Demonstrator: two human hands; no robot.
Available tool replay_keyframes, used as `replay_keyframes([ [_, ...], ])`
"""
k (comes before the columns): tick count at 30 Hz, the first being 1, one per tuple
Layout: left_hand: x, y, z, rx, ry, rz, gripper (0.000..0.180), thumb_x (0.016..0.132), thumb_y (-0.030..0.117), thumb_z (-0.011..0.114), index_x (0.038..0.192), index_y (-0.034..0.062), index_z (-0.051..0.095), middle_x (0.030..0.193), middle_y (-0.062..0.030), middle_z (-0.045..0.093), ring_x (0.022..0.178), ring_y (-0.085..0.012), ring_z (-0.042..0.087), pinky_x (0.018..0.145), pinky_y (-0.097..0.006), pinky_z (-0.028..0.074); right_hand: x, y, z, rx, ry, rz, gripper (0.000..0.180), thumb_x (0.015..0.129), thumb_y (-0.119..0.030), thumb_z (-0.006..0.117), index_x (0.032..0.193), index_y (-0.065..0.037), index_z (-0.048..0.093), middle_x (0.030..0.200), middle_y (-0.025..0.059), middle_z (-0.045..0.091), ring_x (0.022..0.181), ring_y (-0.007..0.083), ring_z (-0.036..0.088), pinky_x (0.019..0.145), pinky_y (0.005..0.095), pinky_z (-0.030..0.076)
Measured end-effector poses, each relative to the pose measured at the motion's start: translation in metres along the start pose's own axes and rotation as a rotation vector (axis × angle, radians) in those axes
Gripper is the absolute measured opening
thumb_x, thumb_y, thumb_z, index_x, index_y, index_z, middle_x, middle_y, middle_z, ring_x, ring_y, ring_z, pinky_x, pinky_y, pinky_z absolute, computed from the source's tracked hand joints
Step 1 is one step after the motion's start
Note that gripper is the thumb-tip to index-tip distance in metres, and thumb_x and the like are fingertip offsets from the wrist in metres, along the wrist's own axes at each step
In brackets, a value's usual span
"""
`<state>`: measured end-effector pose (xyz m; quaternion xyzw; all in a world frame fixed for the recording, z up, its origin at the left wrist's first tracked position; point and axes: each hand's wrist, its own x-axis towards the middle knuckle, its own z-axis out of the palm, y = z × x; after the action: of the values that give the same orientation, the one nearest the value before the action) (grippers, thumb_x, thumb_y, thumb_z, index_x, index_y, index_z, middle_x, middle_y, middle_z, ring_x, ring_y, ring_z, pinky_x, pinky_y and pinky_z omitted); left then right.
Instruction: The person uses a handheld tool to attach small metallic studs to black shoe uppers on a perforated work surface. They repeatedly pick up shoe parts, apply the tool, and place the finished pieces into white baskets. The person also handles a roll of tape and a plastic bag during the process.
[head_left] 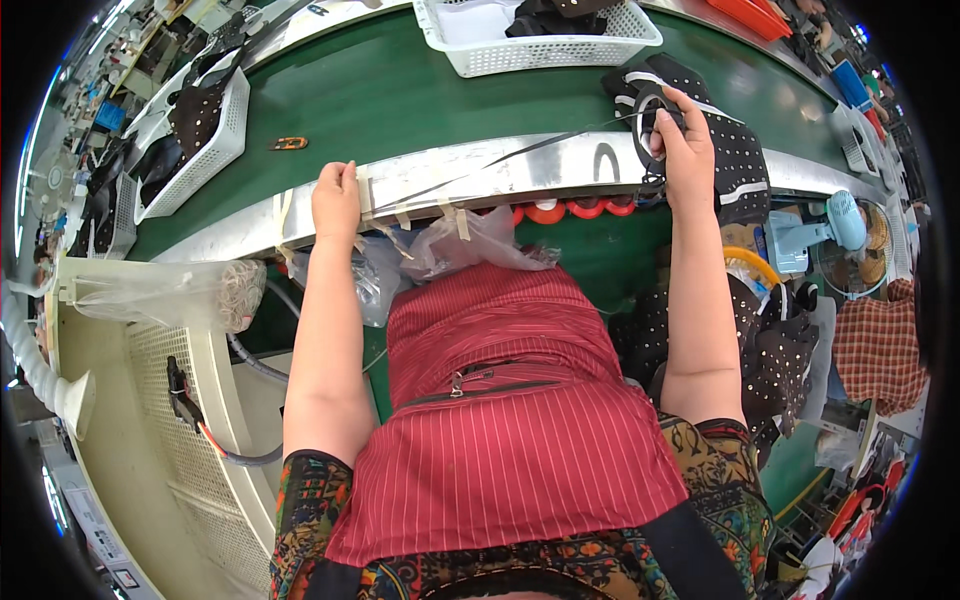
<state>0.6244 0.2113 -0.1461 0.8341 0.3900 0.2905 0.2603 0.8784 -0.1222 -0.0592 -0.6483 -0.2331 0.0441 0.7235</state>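
A thin black strap (540, 145) stretches slantwise over the metal table edge between my two hands. My left hand (337, 203) is closed at the metal edge, where the strap's lower end runs up to it; the fingers hide the grip itself. Higher up on the right, my right hand (685, 150) pinches the strap's other end, with a dark loop with a pale inner side hanging at the fingers. Just beyond that hand, black fabric with white dots (735, 145) lies bunched on the green tabletop and droops over the edge.
White plastic baskets (540, 55) with dark fabric stand at the back and at the left (235, 125). An orange snips-like tool (288, 144) lies on the green surface. Clear plastic bags (470, 240) hang from the edge. A light blue fan (845, 222) stands at the right.
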Motion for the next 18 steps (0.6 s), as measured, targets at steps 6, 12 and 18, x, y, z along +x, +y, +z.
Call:
replay_keyframes([
  [6,0.002,-0.032,-0.03,-0.433,0.133,-0.349,0.03,0.091,0.03,0.054,0.098,0.0009,0.059,0.083,-0.0019,0.059,0.071,-0.0118,0.052,0.062,-0.027,0.041,-0.01,-0.025,-0.03,0.176,-0.042,0.059,0.035,0.094,-0.024,0.049,0.122,-0.002,0.051,0.076,-0.0002,0.054,0.055,0.0046,0.044,0.048,0.0177,0.031],
  [12,-0.045,-0.072,-0.129,-0.672,0.353,-0.405,0.025,0.093,0.023,0.052,0.106,0.0018,0.054,0.066,0.0047,0.042,0.053,-0.0046,0.036,0.045,-0.02,0.028,-0.016,-0.03,-0.073,0.197,0.012,0.052,0.045,0.097,-0.036,0.039,0.12,0.001,0.051,0.077,0.001,0.054,0.054,0.0051,0.04,0.046,0.0185,0.028],
  [18,-0.112,-0.144,-0.231,-0.608,0.65,-0.519,0.022,0.095,0.023,0.05,0.102,0.0027,0.054,0.057,0.0052,0.034,0.048,-0.005,0.031,0.042,-0.021,0.025,-0.006,-0.036,-0.105,-0.106,0.222,-0.06,0.027,0.095,-0.018,0.048,0.116,-0.003,0.058,0.072,-0.003,0.05,0.056,0.0018,0.036,0.048,0.0164,0.028],
])
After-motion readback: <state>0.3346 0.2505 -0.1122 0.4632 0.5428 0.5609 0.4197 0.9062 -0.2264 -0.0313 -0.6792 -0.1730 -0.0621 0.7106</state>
